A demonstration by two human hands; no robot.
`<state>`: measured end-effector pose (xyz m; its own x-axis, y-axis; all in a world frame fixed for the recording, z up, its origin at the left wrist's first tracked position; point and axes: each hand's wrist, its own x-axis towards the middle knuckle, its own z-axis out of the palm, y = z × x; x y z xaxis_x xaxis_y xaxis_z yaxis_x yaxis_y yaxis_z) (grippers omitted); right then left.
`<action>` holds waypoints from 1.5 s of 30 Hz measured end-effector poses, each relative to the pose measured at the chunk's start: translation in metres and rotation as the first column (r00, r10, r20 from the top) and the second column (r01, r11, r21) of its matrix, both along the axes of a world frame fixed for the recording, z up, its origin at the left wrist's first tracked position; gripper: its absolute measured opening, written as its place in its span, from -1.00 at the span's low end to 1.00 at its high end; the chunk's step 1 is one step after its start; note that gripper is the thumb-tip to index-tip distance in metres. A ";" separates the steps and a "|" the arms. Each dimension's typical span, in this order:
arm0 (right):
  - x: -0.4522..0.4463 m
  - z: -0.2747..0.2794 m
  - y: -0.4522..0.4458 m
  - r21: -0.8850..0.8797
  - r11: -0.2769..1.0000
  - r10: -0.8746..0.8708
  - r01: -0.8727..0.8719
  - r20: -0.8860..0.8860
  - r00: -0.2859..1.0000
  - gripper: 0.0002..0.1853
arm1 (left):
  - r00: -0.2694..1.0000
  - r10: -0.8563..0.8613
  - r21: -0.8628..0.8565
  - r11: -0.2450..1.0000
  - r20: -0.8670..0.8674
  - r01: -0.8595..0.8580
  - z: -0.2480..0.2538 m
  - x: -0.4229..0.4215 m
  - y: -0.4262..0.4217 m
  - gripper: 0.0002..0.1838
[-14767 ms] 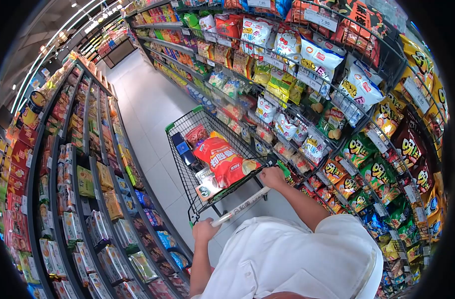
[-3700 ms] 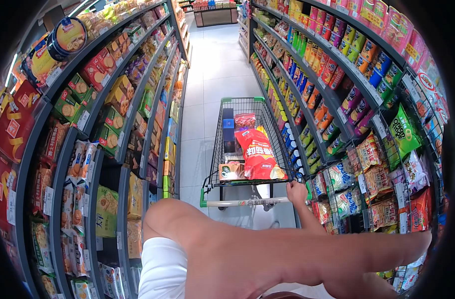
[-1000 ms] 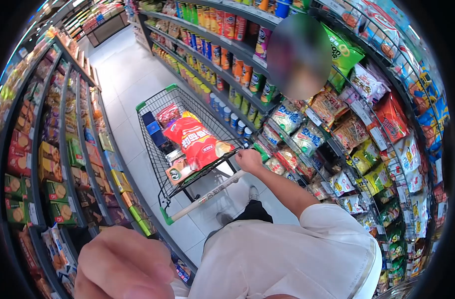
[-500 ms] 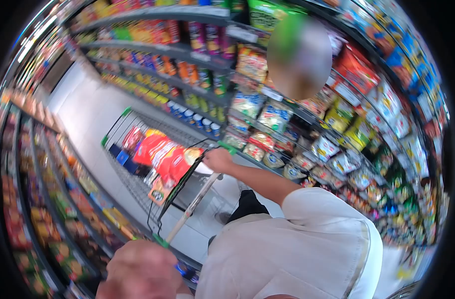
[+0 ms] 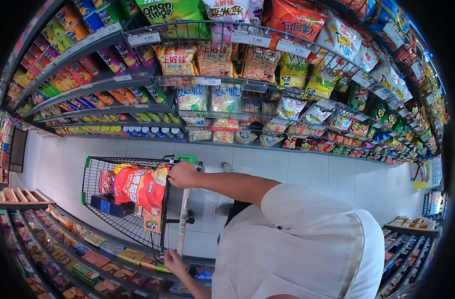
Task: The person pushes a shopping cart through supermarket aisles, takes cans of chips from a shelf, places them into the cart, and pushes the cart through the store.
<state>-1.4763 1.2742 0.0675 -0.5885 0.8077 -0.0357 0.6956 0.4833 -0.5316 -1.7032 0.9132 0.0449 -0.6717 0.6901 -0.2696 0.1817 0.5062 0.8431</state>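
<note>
A wire shopping cart [image 5: 90,175] with green corner pieces stands left of my body. My right hand [image 5: 183,175] is closed around the upper end of its pale cart handle [image 5: 183,215], beside a green end piece. At the lower end of that handle, the fingers of my left hand [image 5: 173,262] are curled on the bar. Inside the basket lies a large red snack bag [image 5: 140,188], with a smaller red packet [image 5: 106,181] beside it. Below them are a dark blue box [image 5: 108,205] and a brown package [image 5: 152,223] with a round dark mark.
Shelves of bagged snacks [image 5: 225,60] and canister chips [image 5: 110,60] line the far side of the aisle. A lower shelf of packaged biscuits [image 5: 95,258] runs close along the cart's near side. Pale floor tiles [image 5: 307,169] lie between. More shelving [image 5: 409,254] stands at lower right.
The view has swung to face the snack shelves more squarely and is sharper. My left hand, blurred and near the camera before, is now at the handle's lower end. My right hand stays on the handle.
</note>
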 end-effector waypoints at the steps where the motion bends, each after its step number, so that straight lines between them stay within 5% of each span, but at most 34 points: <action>1: 0.001 0.000 0.000 0.006 1.000 0.006 -0.006 -0.012 1.000 -0.66 | 0.999 -0.018 -0.053 0.998 -0.044 0.016 -0.006 -0.004 0.002 -0.62; 3: -0.001 -0.001 0.002 0.018 1.000 0.007 -0.007 -0.014 1.000 -0.66 | 0.984 -0.061 -0.186 0.982 -0.168 0.030 -0.001 -0.004 0.014 -0.53; 7: -0.003 -0.003 0.007 0.027 1.000 0.016 -0.015 -0.022 1.000 -0.68 | 0.978 -0.157 -0.327 0.939 -0.136 0.106 0.012 0.000 0.039 -0.46; 16: -0.012 -0.011 0.029 -0.039 0.998 0.052 -0.054 -0.051 0.997 -0.71 | 0.991 -0.024 -0.352 0.936 -0.128 -0.023 -0.006 0.004 0.047 -0.42; 19: -0.014 -0.018 0.041 0.074 0.996 0.052 -0.040 -0.178 0.983 -0.71 | 0.994 0.061 -0.324 0.942 -0.089 -0.087 -0.007 0.011 0.057 -0.42; 30: -0.023 -0.010 0.095 -0.007 0.989 0.145 -0.146 -0.110 0.983 -0.74 | 0.980 0.108 -0.340 0.927 -0.167 -0.160 -0.033 0.017 0.081 -0.40; 35: -0.034 -0.016 0.118 -0.017 0.978 0.206 -0.207 -0.068 0.976 -0.74 | 0.957 0.141 -0.446 0.861 -0.255 -0.246 0.017 0.055 0.127 -0.42; 45: -0.055 -0.012 0.153 0.016 0.967 0.255 -0.255 -0.123 0.959 -0.76 | 0.917 0.202 -0.455 0.818 -0.344 -0.351 -0.002 0.038 0.142 -0.46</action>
<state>-1.5314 1.4276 0.0556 -0.7750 0.6300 0.0499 0.4782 0.6363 -0.6054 -1.6651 1.0554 0.0432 -0.9091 0.2838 -0.3050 0.1485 0.9047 0.3994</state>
